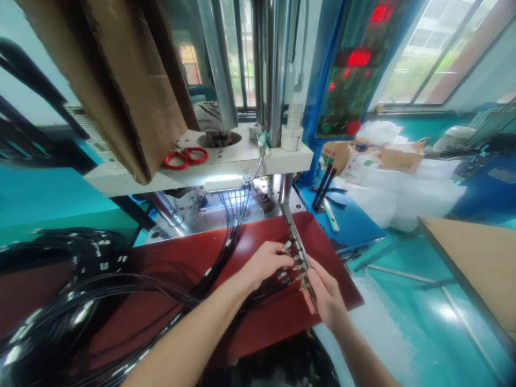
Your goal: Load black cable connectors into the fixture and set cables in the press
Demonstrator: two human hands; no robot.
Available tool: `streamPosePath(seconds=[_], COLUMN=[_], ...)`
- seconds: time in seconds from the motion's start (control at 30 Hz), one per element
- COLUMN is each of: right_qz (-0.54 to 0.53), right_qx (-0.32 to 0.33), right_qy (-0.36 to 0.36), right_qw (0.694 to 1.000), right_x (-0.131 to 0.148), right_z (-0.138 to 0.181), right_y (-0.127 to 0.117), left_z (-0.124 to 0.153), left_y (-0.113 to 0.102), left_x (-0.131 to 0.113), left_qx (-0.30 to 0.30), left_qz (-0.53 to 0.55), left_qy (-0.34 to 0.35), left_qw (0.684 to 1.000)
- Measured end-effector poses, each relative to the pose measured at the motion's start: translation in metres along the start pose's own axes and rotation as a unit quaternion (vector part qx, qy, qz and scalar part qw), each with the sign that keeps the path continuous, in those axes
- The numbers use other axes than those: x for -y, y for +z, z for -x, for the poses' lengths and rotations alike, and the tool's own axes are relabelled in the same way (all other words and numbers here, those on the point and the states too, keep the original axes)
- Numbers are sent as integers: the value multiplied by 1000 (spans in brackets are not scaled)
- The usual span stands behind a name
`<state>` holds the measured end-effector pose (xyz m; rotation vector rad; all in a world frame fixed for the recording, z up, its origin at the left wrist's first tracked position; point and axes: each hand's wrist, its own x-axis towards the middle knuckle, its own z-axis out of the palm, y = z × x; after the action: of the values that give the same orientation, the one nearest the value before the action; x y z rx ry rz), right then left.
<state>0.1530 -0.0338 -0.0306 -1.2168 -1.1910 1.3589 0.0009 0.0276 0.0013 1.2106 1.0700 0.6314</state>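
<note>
My left hand (264,264) pinches a small metal connector (287,246) at the end of a black cable and holds it against a long metal fixture bar (293,228). My right hand (327,296) grips the near end of that bar from the right. Several more connectors (297,267) sit in a row along the bar between my hands. Their black cables (231,226) run back over the dark red work plate (181,252) toward the machine.
A big pile of black cables (60,301) lies at the left. Red scissors (186,157) lie on the white press table (298,158) under cardboard (121,80). The control panel (355,64) shows red digits. Plastic bags (403,193) and a cardboard sheet (479,258) lie at right.
</note>
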Motion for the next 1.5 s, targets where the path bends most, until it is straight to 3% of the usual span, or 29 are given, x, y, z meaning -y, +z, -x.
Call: streamPosePath(seconds=[0.23,0.53,0.7,0.83,1.1,1.37,1.5], right_qz=[122,29,14,1,19,17,32], right_qx=[27,13,-1,-1,6,1,12], right_qy=[-10,7,12,22,23,30,27], right_qw=[992,999,1000,1000,1000,999,999], right_x=[7,4,3,1,1,2,3], right_z=[-1,-1,0,0,-1,-2,-3], right_y=[5,2,3,2,1,2,1], left_z=[3,13,10,7,1,-2,-3], left_y=[-7,-20,-17,-12,-5,-5,-7], left_x=[2,-5,0,4,-5,-3,-4], left_qx=[-3,-8,-88,-105,-92,-117,-99], left_qz=[30,183,16,-112,13,27,37], left_qy=[13,40,65,110,-10,10,5], left_qw=[999,982,994,982,996,993,994])
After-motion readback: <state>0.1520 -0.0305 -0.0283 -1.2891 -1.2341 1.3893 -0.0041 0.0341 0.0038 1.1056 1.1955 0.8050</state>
